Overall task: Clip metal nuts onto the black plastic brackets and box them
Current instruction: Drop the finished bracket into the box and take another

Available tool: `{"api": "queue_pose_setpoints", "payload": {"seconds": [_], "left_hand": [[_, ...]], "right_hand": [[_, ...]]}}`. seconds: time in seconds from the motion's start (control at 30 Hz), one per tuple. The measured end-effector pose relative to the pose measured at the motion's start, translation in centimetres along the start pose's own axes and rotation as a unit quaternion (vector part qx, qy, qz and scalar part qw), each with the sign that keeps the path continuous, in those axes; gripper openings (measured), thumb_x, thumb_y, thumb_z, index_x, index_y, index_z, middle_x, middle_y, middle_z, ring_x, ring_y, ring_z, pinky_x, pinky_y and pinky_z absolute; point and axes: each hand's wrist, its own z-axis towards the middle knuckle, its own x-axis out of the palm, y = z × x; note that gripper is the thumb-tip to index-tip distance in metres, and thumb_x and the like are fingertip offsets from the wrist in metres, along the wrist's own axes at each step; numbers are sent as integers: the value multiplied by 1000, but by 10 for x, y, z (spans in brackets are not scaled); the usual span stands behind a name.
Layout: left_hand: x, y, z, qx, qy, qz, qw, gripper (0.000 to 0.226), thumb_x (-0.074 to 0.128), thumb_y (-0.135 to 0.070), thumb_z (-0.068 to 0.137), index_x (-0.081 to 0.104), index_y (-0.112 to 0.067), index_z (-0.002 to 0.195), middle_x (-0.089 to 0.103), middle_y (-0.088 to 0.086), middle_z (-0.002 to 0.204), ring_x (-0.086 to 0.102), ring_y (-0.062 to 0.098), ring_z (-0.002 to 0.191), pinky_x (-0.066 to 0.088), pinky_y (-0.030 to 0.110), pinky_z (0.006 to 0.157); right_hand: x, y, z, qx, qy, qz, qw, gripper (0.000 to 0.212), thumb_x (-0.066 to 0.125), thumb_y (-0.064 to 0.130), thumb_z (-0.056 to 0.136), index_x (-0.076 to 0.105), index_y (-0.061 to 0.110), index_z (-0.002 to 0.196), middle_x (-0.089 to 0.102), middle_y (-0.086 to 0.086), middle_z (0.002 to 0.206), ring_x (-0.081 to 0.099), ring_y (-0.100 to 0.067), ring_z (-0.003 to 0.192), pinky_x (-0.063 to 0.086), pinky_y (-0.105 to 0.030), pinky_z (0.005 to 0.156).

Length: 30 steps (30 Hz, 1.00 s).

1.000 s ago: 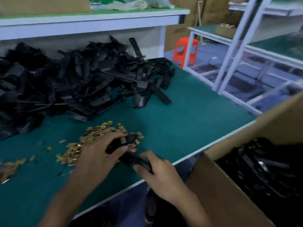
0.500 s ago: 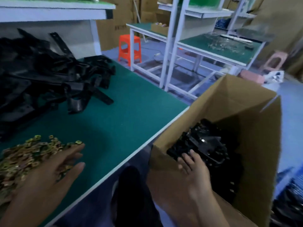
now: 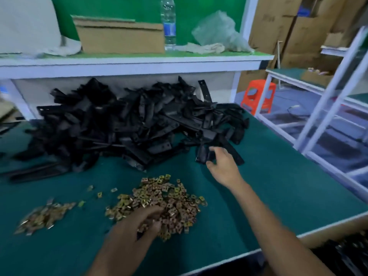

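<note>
Matt black plastic brackets (image 3: 139, 124); shiny brass-toned metal nuts (image 3: 169, 200)

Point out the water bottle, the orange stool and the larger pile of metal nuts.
water bottle (image 3: 169, 28): head view, on its blue label.
orange stool (image 3: 259, 104): head view, on its facing side.
larger nut pile (image 3: 169, 196): head view, on the pile's middle.

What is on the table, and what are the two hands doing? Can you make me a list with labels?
Table: green top
Back: big pile of black brackets
Front: pile of gold nuts, with a smaller pile to its left
Left hand: fingers dug into the nuts; grip too blurred to tell
Right hand: pinching one bracket at the big pile's edge
Box: lower right, dark parts inside
</note>
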Motion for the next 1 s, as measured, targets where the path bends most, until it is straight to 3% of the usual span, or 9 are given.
{"api": "queue_pose_setpoints", "payload": {"seconds": [0.1,0.2,0.27,0.43,0.5,0.63,0.7,0.87,1.0], "left_hand": [[-11,8,-6,-26,-29,-16,999,30,51,-64,81,58,-68,109,57,-47,110,56,-19,105,50,12,84],[-19,11,-3,-27,-50,11,998,32,49,-65,81,46,-79,109,53,-52,109,51,-24,104,46,3,76],[-17,14,6,-35,-49,40,997,22,51,-61,87,56,-72,105,59,-46,108,53,-20,106,44,2,77],[10,24,29,3,-65,180,982,31,49,-48,100,53,-50,130,49,-28,135,38,-3,126,30,20,104],[20,27,35,-12,-36,225,974,44,41,-59,99,44,-48,142,36,-27,147,27,2,137,24,29,113],[32,34,39,-19,6,280,960,52,32,-68,98,31,-52,148,21,-29,153,14,4,145,20,36,115],[31,36,40,-5,-8,284,959,48,34,-64,99,34,-52,145,27,-30,150,18,2,142,23,31,113],[30,35,41,15,-46,260,965,32,41,-56,101,52,-48,130,43,-30,135,33,-1,130,28,22,108],[31,32,43,18,-79,250,965,18,54,-47,99,65,-43,113,54,-28,121,44,1,119,33,24,103]], "right_hand": [[10,1,42,21,74,-139,987,68,62,23,100,28,17,158,13,-10,168,16,-38,151,27,-47,120],[20,-1,44,-35,36,-241,969,53,67,39,95,49,17,140,44,-10,151,32,-34,142,32,-45,112],[21,3,39,-84,25,-274,958,47,65,51,93,57,18,125,58,-6,134,41,-31,135,30,-43,108],[16,9,4,-148,88,-280,944,45,54,63,94,45,19,96,69,-5,94,65,-28,94,41,-40,97],[21,5,-13,-177,67,-253,949,41,50,60,98,43,20,99,67,-2,90,64,-27,87,44,-39,86],[30,-12,-36,-215,37,-230,948,37,50,44,102,44,23,132,66,-1,113,62,-26,104,42,-40,92],[29,-17,-38,-214,42,-242,945,39,48,38,103,44,24,139,65,-1,120,61,-28,111,43,-40,94],[22,-12,-28,-193,26,-272,942,23,42,32,107,58,17,114,67,-4,106,63,-29,103,42,-37,87],[13,10,-27,-200,-68,-258,943,34,37,36,109,51,23,137,69,-3,103,67,-28,91,43,-36,81]]}}
